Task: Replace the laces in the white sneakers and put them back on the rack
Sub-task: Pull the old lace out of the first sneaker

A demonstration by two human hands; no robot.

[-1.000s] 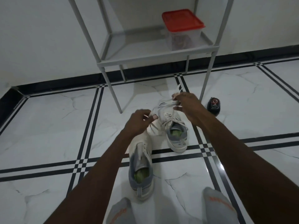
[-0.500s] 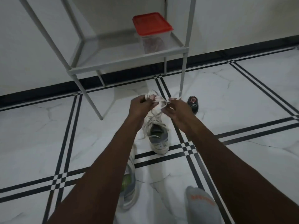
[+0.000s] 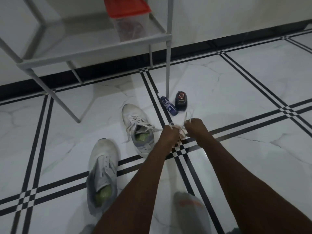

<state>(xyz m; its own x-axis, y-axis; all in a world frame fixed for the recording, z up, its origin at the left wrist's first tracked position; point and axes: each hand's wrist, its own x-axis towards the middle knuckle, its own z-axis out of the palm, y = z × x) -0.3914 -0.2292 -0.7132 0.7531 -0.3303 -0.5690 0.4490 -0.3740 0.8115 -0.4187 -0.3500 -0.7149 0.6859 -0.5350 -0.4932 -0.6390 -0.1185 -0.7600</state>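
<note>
Two white sneakers lie on the tiled floor. The far sneaker point(image 3: 137, 127) has loose white laces in its eyelets; the near sneaker point(image 3: 103, 173) shows bare eyelets. My left hand point(image 3: 169, 135) and my right hand point(image 3: 195, 128) sit close together to the right of the far sneaker, both gripping a white lace point(image 3: 186, 118) bunched between them. One end of the lace sticks up above my right hand. A strand runs from my left hand back toward the far sneaker. The grey metal rack point(image 3: 94, 48) stands behind.
A clear box with a red lid point(image 3: 128, 17) sits on the rack's shelf. A small blue pack point(image 3: 168, 105) and a black container point(image 3: 181, 100) lie by the rack's front right leg point(image 3: 167, 68). My socked feet point(image 3: 190, 211) are at the bottom edge.
Both hands have moved right and down, away from above the far sneaker, carrying the bunched lace. The view has swung left, so the sneakers now lie left of my hands.
</note>
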